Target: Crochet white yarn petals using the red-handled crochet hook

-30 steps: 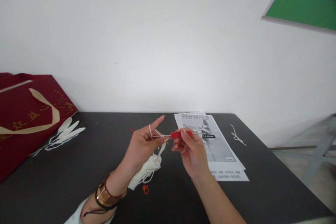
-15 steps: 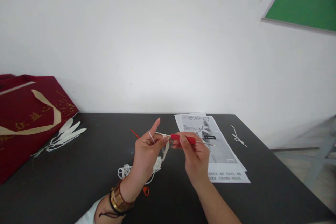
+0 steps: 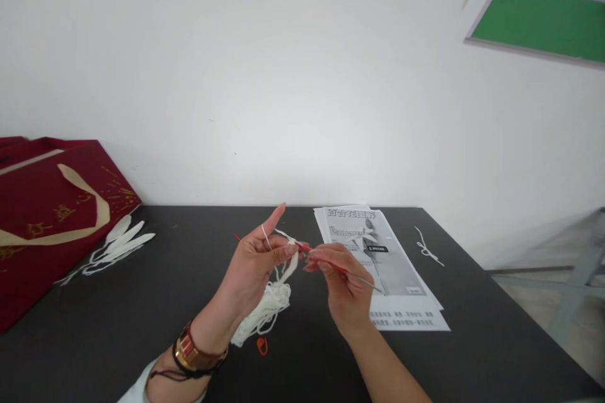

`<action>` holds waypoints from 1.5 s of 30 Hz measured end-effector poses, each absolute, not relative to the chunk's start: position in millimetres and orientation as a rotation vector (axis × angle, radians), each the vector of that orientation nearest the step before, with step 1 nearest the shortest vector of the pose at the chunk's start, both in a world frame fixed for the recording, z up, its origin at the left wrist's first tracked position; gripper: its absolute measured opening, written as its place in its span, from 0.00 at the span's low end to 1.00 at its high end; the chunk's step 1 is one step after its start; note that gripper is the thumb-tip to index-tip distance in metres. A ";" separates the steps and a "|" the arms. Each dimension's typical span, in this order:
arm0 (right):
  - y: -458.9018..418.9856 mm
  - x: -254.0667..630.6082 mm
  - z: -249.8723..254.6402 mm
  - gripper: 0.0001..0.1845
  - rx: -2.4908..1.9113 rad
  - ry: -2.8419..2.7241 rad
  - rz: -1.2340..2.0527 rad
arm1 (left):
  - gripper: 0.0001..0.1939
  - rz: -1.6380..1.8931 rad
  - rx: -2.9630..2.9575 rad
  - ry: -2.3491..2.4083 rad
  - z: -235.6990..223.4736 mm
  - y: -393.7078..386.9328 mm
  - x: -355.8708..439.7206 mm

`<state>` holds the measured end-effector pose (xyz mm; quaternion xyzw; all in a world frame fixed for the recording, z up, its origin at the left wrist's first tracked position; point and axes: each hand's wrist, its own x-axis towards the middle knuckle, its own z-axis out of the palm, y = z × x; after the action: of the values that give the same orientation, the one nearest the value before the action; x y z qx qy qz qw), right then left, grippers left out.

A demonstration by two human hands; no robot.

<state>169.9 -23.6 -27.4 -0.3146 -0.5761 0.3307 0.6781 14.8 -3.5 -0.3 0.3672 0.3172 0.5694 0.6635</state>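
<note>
Just above the skein [image 3: 265, 315], my left hand [image 3: 253, 264] has its thumb and fingers pressed together on the small white piece [image 3: 289, 269], which hangs from them over the skein's upper end. The index finger of that hand stands raised, a white strand [image 3: 266, 236] looped around it. My right hand [image 3: 347, 283], above and to the right of the skein, has its fingers closed around the red hook [image 3: 305, 249]. The hook slants down to the right, one end meeting the white piece at my left fingertips, the metal end sticking out past my right hand. Whether a loop sits on it is too small to tell.

The skein lies on the dark worktop [image 3: 189, 289], partly behind my left wrist, which wears a bracelet [image 3: 191, 352] and a black cord. Just below the skein is an orange marker [image 3: 262, 346]. Above and to the left of it, the tip of a thin red stick [image 3: 237, 237] shows beside my hand. Well left of the skein, white petals [image 3: 123, 244] lie against the red bag [image 3: 51, 201]. To its right are printed sheets [image 3: 401, 289], overlapping, and farther right a knotted string [image 3: 428, 250].
</note>
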 end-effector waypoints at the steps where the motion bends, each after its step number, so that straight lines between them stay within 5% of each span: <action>1: -23.4 168.8 -28.2 0.09 -0.691 -1.261 0.779 | 0.40 1.290 0.827 0.712 -0.4 -4.1 15.2; 20: -18.9 172.0 -19.2 0.07 -0.600 -0.941 1.154 | 0.26 1.240 0.903 0.682 6.8 -4.6 3.2; 45: -15.4 192.8 -13.9 0.04 -0.425 -1.137 1.060 | 0.27 1.190 0.923 0.468 5.9 -5.8 -4.6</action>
<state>192.8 -15.4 -13.9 -0.1905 -0.5088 0.4745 0.6926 -4.6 -5.8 5.9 0.4152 0.2105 0.5353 0.7048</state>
